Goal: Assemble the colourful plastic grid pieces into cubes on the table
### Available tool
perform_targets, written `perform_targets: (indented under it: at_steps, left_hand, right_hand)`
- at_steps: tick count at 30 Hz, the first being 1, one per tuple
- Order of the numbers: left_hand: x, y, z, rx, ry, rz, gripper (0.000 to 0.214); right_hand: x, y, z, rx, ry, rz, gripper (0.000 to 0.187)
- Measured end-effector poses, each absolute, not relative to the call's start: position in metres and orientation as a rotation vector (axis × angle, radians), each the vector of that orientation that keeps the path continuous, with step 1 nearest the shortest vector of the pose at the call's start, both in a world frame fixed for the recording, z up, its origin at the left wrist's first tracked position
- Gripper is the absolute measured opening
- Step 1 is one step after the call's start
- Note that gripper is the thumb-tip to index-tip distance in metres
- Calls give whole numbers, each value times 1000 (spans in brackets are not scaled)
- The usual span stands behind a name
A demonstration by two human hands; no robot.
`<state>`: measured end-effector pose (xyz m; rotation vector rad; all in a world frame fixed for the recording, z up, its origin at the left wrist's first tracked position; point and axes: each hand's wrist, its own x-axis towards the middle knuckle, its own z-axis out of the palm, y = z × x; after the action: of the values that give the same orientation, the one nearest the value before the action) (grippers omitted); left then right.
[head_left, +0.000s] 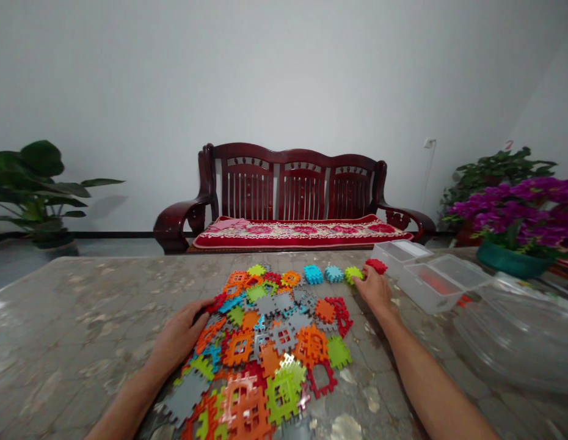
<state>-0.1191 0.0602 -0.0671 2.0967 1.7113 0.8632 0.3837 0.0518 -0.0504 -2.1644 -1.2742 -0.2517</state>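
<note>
A pile of flat, toothed plastic building tiles in red, orange, green, grey and blue covers the table's middle, with a grey tile (pixel 187 396) at its near left. My left hand (pixel 181 333) rests at the pile's left edge, its fingertips touching a red tile (pixel 216 303), thumb apart from the index finger. At the far right, my right hand (pixel 374 288) has its fingers curled against a red tile stack (pixel 376 265); the grip is partly hidden. Its thumb is beside a green stack (pixel 353 274). In line to the left are a light blue stack (pixel 333 274) and a blue stack (pixel 313 274).
Clear plastic boxes (pixel 430 290) stand right of my right hand, one with orange-red pieces inside. Nearer lies a large transparent lid or container (pixel 517 342). Purple flowers in a teal pot (pixel 513 260) sit behind. A wooden bench (pixel 302 183) stands beyond the stone-patterned table (pixel 82 330).
</note>
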Motion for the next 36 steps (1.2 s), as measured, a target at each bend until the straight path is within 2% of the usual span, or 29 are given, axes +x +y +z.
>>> perform_targets:
  at_steps: [11,16,22,27,36]
  left_hand:
    - [-119,60,-67,2101,1716,840,51]
    - [-118,59,-67,2099,1708,865,48]
    - [-118,60,-67,2123,1694,869,46]
    - [-117,57,-64,2134,1664,871,47]
    - [-113,53,-60,2133,1646,853,41]
  right_hand:
    - [383,49,-51,-2176,-1286,-234,47]
    - [378,49,-49,-2022,-1327,-283,40]
    - [310,47,-38,-1677,-1610,141,27]
    - [240,50,-20,-1535,-1970,268,33]
    - [178,110,-4,-1783,-2067,209,39]
